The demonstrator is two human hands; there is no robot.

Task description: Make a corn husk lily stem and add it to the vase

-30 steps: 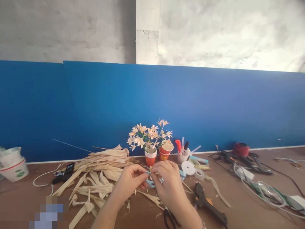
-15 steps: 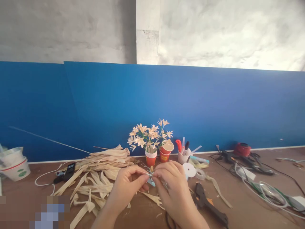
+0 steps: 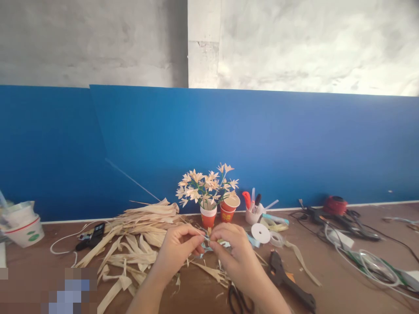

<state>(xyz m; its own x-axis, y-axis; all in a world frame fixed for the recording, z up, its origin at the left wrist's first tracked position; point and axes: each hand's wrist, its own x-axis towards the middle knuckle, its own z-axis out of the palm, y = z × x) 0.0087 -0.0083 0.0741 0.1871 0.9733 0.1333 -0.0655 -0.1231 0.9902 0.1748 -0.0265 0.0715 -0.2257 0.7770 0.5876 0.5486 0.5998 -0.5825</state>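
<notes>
My left hand (image 3: 183, 245) is closed in a pinch on a thin pale wire (image 3: 134, 180), whose long end slants up and left past the husks. Close beside it, my right hand (image 3: 233, 245) pinches at the same spot, its fingertips nearly meeting the left ones. Light blue strip-like material (image 3: 206, 248) shows below and between the fingers. Just beyond the hands, pale husk flowers (image 3: 196, 183) with green stems stand in a red and white paper cup (image 3: 208, 218). Dried corn husks (image 3: 140, 226) lie heaped to the left of my left hand.
Black-handled scissors (image 3: 240, 301) and a dark glue gun (image 3: 290, 283) lie by my right forearm. Behind are a white spool (image 3: 261, 233), tape roll (image 3: 277, 239) and pen cup (image 3: 253, 215). Cables (image 3: 369, 266) spread right; a white tub (image 3: 24, 233) stands left.
The wire's far end has shifted right and become shorter in view, with a steeper slant. My hands stay pinched together. More of the scissors and light blue material shows.
</notes>
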